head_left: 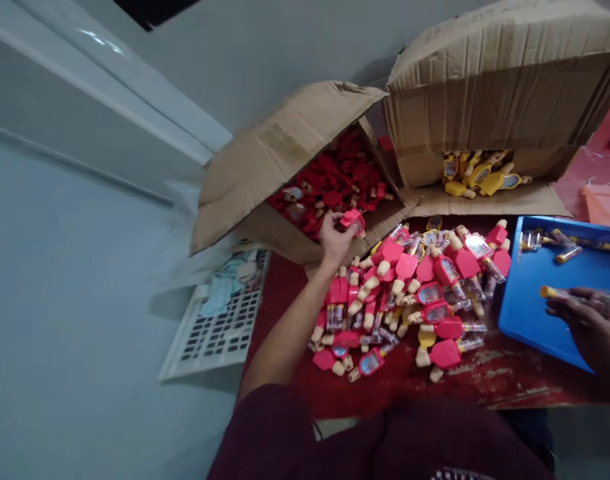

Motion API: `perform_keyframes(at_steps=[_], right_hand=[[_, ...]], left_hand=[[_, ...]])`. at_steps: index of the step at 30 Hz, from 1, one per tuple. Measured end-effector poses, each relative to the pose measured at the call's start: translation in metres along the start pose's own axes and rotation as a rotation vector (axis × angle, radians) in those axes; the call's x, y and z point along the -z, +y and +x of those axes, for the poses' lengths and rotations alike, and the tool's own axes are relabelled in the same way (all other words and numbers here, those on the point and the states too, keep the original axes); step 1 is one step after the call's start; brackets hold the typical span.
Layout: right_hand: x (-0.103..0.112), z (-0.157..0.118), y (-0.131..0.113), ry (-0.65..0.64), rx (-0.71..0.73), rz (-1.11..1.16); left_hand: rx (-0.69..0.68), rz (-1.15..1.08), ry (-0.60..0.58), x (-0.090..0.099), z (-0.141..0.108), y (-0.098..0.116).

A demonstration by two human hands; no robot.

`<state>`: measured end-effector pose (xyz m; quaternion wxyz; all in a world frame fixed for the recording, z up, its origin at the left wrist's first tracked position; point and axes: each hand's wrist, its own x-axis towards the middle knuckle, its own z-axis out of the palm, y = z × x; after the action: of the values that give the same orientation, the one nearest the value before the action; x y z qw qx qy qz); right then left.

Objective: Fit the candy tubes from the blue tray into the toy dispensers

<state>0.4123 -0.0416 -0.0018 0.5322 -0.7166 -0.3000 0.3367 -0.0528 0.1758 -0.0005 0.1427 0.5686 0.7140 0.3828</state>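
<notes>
Our heap (406, 265) holds many red plastic toys (447, 353) joined to clear tubes (471, 344); boxed toys (352, 170) look unjoined. At its ten o'clock our left hand (335, 244) pinches one toy (353, 219); at three, our right hand (592, 319) grips a yellow-capped tube (551, 292).

Blue tray (529, 307) cut off by the right edge, shirt print (462, 475) by the bottom one.

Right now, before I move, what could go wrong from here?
The red piece sits only in the fingers of the left hand, by the box opening, so it could slip back in. A sleeve might knock loose pieces off the near side of the table. The tube in the right hand could drop into the blue tray.
</notes>
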Motion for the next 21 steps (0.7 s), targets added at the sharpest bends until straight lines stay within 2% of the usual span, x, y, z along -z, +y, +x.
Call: perform_keyframes(at_steps=[3, 6, 8, 11, 14, 18, 21], right_hand=[[-0.025, -0.029, -0.015, -0.271, -0.13, 0.213], [-0.043, -0.055, -0.026, -0.427, 0.023, 0.153], [-0.049, -0.07, -0.033, -0.537, 0.154, 0.081], [-0.05, -0.088, -0.043, -0.691, 0.368, -0.051], [-0.043, -0.102, -0.049, -0.813, 0.601, -0.151], [-0.026, -0.116, -0.046, -0.909, 0.674, -0.22], [-0.013, -0.126, -0.037, -0.922, 0.72, -0.235]], left_hand=[[0.063, -0.59, -0.005, 0.029, -0.08, 0.026], [0.231, -1.049, -0.144, 0.034, -0.163, 0.057], [0.321, -1.167, -0.255, 0.029, -0.212, 0.074], [0.351, -1.139, -0.484, 0.024, -0.266, 0.091], [0.19, -0.97, -0.688, 0.029, -0.295, 0.097], [-0.093, -0.701, -0.774, 0.043, -0.309, 0.1], [-0.254, -0.535, -0.765, 0.05, -0.317, 0.102]])
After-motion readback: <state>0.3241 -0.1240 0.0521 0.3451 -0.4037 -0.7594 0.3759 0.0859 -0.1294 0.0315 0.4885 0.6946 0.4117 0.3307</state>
